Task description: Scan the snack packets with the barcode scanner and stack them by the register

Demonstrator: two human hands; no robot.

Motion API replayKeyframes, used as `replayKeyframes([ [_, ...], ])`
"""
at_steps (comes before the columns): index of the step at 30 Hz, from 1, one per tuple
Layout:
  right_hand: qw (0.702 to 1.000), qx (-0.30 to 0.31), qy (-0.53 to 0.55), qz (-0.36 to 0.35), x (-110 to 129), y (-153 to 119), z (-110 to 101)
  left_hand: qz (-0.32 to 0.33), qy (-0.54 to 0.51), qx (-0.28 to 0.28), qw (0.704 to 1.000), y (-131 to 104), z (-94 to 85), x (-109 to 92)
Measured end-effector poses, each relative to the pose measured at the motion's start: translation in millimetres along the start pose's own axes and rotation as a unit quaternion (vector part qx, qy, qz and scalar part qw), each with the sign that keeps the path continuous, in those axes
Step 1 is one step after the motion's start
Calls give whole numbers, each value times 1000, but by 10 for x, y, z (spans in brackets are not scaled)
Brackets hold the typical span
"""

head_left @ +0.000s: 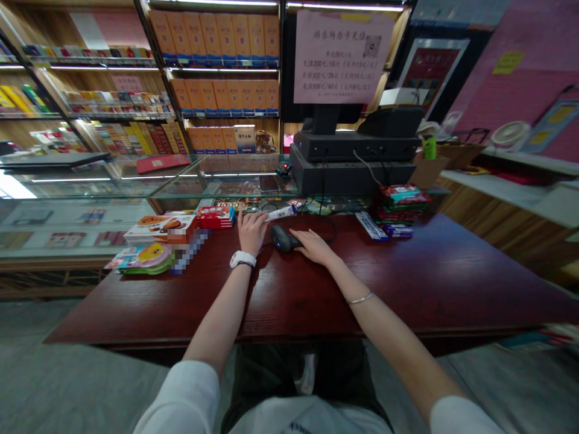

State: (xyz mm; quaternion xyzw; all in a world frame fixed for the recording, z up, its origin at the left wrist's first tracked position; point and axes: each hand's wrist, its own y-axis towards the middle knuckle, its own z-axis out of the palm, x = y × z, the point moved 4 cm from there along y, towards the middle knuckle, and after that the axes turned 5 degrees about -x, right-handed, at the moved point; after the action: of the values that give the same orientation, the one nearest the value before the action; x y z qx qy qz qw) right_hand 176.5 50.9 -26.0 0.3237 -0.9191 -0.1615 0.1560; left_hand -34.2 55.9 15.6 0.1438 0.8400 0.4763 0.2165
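My left hand (252,231), with a white watch at the wrist, is over the dark red desk, its fingers at one end of a slim white and purple packet (281,213). The packet points to the right, above the head of a black handheld scanner (281,239). My right hand (313,246) is closed on the scanner's handle, and a small blue light shows on the scanner's head. Just left of my left hand lies a stack of red boxes (216,217).
Picture packs (147,258) and a boxed item (158,229) lie on the desk's left. White-blue sticks (371,226), a purple packet (398,231) and stacked red packs (400,205) lie at right. Behind stand a glass counter (217,166) and a register (353,163); a cable crosses the desk.
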Motion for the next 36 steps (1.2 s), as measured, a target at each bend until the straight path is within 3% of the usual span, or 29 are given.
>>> replayKeyframes([
  [8,999,5,-33,22,49,-8,-94,-14,30,16,999,13,-34,-11],
  [19,991,-129,37,11,-84,-7,-449,-55,40,6,998,18,-66,66],
  [23,982,-164,73,56,-131,-34,-577,-58,45,-2,997,20,-67,89],
  [28,977,-142,91,128,-141,-75,-664,-57,47,-5,997,9,-61,84],
  [36,982,-102,81,135,-125,-67,-601,-71,61,7,996,-7,-67,79],
])
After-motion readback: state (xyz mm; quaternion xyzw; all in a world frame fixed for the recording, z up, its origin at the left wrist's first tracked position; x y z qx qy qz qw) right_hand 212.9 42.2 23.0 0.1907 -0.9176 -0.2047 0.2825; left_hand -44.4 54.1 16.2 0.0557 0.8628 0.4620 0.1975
